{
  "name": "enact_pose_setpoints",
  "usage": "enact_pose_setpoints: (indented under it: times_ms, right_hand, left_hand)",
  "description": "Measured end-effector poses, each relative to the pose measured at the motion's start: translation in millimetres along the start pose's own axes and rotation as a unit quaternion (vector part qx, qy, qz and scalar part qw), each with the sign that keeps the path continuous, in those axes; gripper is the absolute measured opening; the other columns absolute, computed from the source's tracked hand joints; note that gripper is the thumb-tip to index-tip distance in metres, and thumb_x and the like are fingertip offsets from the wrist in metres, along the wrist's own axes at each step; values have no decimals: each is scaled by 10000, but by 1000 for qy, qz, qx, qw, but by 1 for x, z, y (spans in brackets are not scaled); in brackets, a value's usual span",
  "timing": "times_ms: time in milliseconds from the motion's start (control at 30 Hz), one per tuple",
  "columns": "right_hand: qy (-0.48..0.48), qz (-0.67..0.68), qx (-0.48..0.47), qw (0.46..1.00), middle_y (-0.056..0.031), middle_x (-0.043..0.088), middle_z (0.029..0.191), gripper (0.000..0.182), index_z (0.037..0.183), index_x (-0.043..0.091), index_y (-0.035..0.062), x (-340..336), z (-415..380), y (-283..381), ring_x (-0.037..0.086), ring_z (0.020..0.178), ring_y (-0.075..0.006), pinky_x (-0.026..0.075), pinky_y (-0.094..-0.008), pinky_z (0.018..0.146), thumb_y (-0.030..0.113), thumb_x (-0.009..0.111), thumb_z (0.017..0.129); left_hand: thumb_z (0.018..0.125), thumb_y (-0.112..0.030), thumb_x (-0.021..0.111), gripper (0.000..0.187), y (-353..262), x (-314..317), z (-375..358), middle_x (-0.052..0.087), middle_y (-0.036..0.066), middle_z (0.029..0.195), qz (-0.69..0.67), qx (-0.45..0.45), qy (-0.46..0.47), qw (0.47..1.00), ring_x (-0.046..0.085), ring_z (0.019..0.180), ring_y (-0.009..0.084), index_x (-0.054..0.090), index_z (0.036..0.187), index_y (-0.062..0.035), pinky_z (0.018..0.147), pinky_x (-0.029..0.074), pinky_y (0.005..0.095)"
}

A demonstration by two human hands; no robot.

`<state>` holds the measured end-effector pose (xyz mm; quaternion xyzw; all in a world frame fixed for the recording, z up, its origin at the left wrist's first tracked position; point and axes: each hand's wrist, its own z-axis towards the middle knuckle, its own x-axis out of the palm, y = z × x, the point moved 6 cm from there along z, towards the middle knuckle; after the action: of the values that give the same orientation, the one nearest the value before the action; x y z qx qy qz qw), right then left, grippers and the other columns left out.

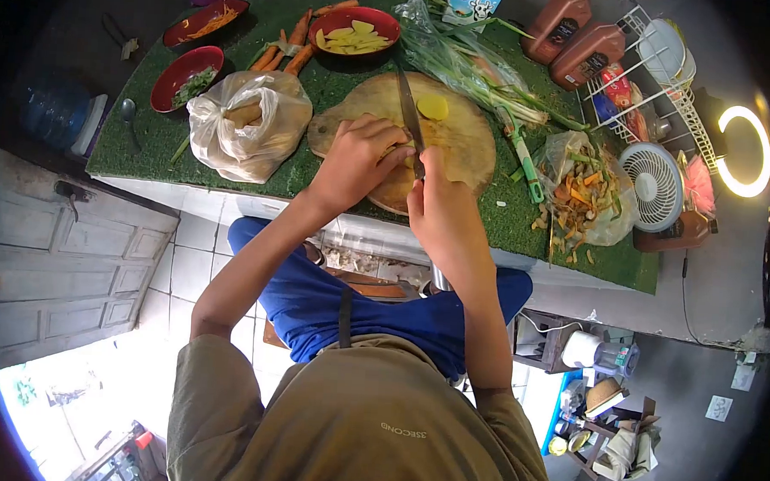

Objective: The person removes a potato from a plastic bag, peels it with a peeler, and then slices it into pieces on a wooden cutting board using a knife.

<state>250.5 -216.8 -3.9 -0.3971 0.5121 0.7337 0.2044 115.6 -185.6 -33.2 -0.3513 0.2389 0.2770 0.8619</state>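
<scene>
On a round wooden cutting board (473,150), my left hand (358,158) is closed with bent fingers over a yellow potato (411,162), mostly hidden beneath them. The handle of a kitchen knife (407,97) is in my right hand (445,204), its dark blade pointing away from me across the board. Just right of the blade lies a flat, round-cut yellow potato piece (432,107). Behind the board stands a red bowl (354,65) with pale yellow potato pieces. A peeler (524,161) with a green and white handle rests right of the board.
To the left, a plastic bag (273,141) sits beside a red bowl (161,93) of chopped greens. Carrots (297,43) and another bowl (184,27) of orange shreds lie behind. Spring onions (495,82), a bag of peelings (580,193) and a small fan (651,188) occupy the right.
</scene>
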Motion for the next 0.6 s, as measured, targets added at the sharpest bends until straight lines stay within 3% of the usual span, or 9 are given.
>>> enact_pose_setpoints:
  times_ms: [133, 233, 600]
  right_hand:
    - [35, -24, 39, 998, -279, 612, 708, 337, 1177, 403, 40, 6, 10, -4, 633, 736, -488, 476, -575, 647, 41, 583, 892]
    - [-15, -9, -7, 1000, -247, 608, 673, 290, 1187, 422, 58, 9, 20, -13, 636, 659, -441, 459, -534, 598, 48, 544, 923]
    - [-22, 59, 3, 998, -260, 622, 720, 308, 1198, 435, 30, -24, -2, -2, 631, 690, -467, 469, -540, 629, 61, 560, 918]
  left_hand:
    - [852, -145, 713, 163, 2, 2, -1, 686, 108, 951, -7, 0, 1, 1000, 623, 927, 324, 654, 939, -22, 834, 470, 417]
    - [857, -169, 708, 174, 5, 5, -1, 688, 107, 947, 0, -8, 22, 1000, 623, 922, 326, 657, 935, -22, 827, 472, 425]
    - [874, -187, 706, 157, 1, 1, -6, 687, 82, 924, 13, -17, 5, 1000, 618, 936, 287, 676, 953, -54, 842, 450, 408]
